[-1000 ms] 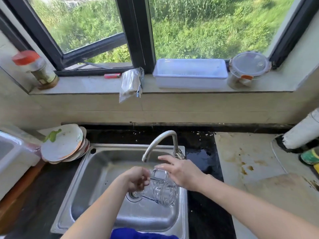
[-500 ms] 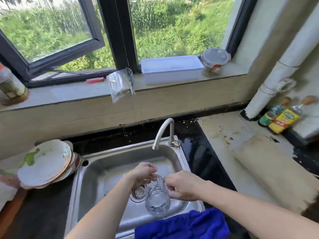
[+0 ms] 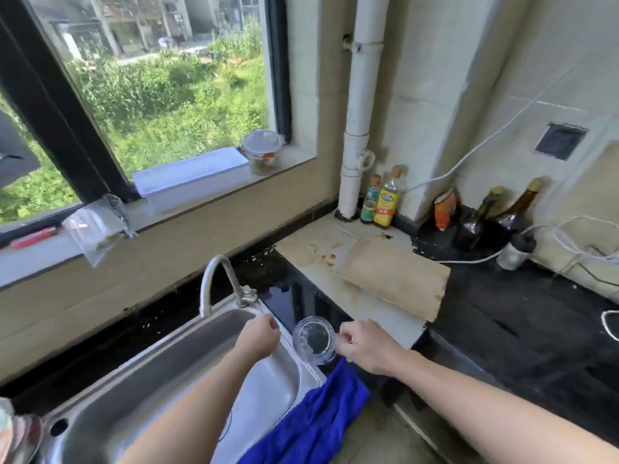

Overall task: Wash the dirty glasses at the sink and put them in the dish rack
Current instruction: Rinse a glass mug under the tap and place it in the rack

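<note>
Right hand (image 3: 363, 349) grips the clear glass mug (image 3: 314, 339) by its handle, mouth up; left hand (image 3: 259, 336) clenched over the sink (image 3: 134, 380).

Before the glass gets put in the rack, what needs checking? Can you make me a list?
1. Firm hold on the glass: ok. The right hand grips its side with curled fingers.
2. Tap off: ok. No water is seen coming from the faucet.
3. Glass clean: cannot tell. It looks clear, but it is too small to check for spots.
4. Dish rack in sight: not ok. No rack shows in this view, so find it first.
5. Other hand free to help: ok. The left hand is curled over the sink rim, with nothing seen in it.
6. Blue cloth out of the way: ok. It hangs over the sink's front edge, below the glass.
</note>
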Demonstrator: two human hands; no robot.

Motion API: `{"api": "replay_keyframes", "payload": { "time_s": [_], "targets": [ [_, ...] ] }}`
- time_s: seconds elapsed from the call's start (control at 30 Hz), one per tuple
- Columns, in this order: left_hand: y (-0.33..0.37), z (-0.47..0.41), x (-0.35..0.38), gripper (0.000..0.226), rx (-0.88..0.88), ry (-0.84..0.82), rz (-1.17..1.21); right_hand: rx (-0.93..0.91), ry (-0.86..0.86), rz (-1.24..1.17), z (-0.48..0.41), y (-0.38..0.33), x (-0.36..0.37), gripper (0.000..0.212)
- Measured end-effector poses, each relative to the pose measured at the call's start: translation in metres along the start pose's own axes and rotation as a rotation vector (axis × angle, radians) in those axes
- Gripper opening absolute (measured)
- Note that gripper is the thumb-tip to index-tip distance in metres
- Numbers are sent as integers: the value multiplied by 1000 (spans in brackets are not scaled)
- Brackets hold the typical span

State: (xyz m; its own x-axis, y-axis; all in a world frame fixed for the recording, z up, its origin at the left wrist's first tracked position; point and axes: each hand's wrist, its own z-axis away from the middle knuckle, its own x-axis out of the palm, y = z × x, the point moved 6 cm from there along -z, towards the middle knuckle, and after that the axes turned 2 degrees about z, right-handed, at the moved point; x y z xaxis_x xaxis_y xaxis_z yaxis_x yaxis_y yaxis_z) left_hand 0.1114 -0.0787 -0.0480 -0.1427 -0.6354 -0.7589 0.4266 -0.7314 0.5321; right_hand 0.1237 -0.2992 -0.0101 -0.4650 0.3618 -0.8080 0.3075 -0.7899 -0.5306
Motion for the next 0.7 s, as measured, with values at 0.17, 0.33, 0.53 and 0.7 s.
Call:
{"api": "replay_keyframes", "payload": {
  "time_s": [0.17,0.33,0.53,0.7],
  "targets": [
    [111,12,55,10,195,-87,-107,271,186,-210,81,91,-45,37],
    [229,50,139,14,356,-156,-60,529,368,-432,205,194,-87,29],
    [371,140,261,19,593,-280,-92,757,608,-639,364,307,-111,33],
    [465,217,349,20,743,-459,-131,907,785,-760,475,379,-118,32]
  ]
}}
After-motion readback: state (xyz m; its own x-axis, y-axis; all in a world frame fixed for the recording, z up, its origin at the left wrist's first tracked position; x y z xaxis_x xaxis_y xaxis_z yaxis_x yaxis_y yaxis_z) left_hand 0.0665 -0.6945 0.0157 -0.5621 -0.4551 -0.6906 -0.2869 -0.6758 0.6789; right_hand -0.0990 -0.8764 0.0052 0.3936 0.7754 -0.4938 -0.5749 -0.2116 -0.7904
